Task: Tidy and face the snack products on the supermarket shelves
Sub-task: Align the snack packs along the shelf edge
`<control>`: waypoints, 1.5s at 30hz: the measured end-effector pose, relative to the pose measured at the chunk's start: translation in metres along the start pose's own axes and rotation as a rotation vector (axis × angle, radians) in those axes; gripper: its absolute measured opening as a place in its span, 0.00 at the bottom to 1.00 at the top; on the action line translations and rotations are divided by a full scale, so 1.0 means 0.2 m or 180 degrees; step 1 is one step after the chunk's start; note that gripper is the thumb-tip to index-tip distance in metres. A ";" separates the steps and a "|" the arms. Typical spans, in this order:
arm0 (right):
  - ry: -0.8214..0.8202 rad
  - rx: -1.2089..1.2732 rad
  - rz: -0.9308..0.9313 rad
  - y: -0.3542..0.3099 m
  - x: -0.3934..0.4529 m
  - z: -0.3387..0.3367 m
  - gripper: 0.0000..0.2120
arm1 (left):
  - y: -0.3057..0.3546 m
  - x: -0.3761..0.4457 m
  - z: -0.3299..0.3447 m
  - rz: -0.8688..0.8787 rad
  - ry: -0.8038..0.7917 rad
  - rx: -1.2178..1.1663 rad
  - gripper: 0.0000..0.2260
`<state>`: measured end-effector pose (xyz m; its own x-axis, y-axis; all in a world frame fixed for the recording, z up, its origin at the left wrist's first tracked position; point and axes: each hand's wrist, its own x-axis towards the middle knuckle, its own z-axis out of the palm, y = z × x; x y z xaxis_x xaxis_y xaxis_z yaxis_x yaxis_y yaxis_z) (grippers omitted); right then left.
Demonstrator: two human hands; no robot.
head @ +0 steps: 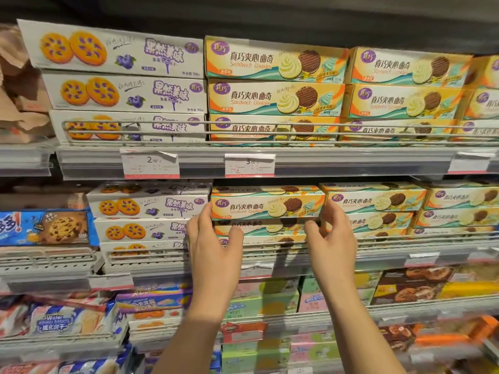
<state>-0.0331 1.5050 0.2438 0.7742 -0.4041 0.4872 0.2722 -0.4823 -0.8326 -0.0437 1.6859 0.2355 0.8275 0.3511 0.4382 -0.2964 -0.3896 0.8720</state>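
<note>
A yellow sandwich cookie box (267, 205) lies on top of a stack on the middle shelf, front face outward. My left hand (213, 238) is at its left end, with fairly straight fingers reaching into the gap beside the white blueberry cookie boxes (151, 203) and the thumb spread in front of the box below. My right hand (330, 236) is at the right end, where its fingers curl round the corner and the thumb sits under the front edge. More yellow boxes (375, 201) are stacked to the right.
A wire rail (378, 236) runs along the shelf front below the hands. The upper shelf holds stacked white boxes (116, 52) and yellow boxes (275, 60) above price tags (249, 164). A blue chocolate-chip cookie pack (48, 228) sits at left. Lower shelves hold mixed snack packs.
</note>
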 end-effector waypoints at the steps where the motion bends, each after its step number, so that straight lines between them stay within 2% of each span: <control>1: -0.0040 -0.0004 0.0011 0.00 0.00 0.00 0.26 | 0.00 0.00 0.00 0.0002 -0.0001 0.0031 0.28; 14: -0.0272 0.0074 0.0064 0.03 0.01 0.00 0.27 | 0.01 0.01 0.01 -0.0045 -0.0118 -0.0013 0.27; 18: -0.0416 0.0230 0.0082 0.05 0.02 -0.01 0.22 | -0.03 0.01 -0.01 -0.0185 -0.0263 -0.0282 0.30; 20: -0.0429 0.0248 0.0033 0.06 0.01 -0.01 0.21 | -0.04 -0.01 -0.02 -0.0233 -0.0350 -0.0473 0.25; 23: -0.0337 0.0318 -0.0067 0.09 -0.04 -0.01 0.16 | -0.07 -0.09 -0.06 -0.0204 -0.0150 -0.0706 0.15; 27: -0.0092 0.0348 -0.0177 0.21 -0.21 -0.05 0.12 | -0.25 -0.24 -0.14 -0.0231 0.0055 -0.0604 0.09; 30: -0.0315 -0.0024 0.0289 0.37 -0.38 -0.04 0.13 | -0.43 -0.32 -0.15 -0.0726 -0.0129 -0.0444 0.09; 32: -0.0470 -0.0291 0.0600 0.46 -0.46 -0.01 0.13 | -0.53 -0.33 -0.14 -0.1031 -0.0456 -0.0292 0.13; 34: -0.0665 -0.0444 0.0738 0.51 -0.50 0.03 0.13 | -0.58 -0.35 -0.12 -0.1104 -0.0646 -0.0248 0.15; 39: -0.0975 -0.0326 0.1101 0.51 -0.50 0.10 0.18 | -0.60 -0.34 -0.08 -0.1141 -0.0564 -0.0335 0.23; 45: -0.0897 -0.0278 0.1109 0.57 -0.48 0.15 0.22 | -0.62 -0.37 -0.02 -0.1279 -0.0525 -0.0411 0.19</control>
<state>-0.0603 1.5116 0.0937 0.9396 -0.3324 0.0813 -0.0718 -0.4238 -0.9029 -0.0704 1.7125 0.0959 0.9508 0.3084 0.0278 0.0155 -0.1370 0.9905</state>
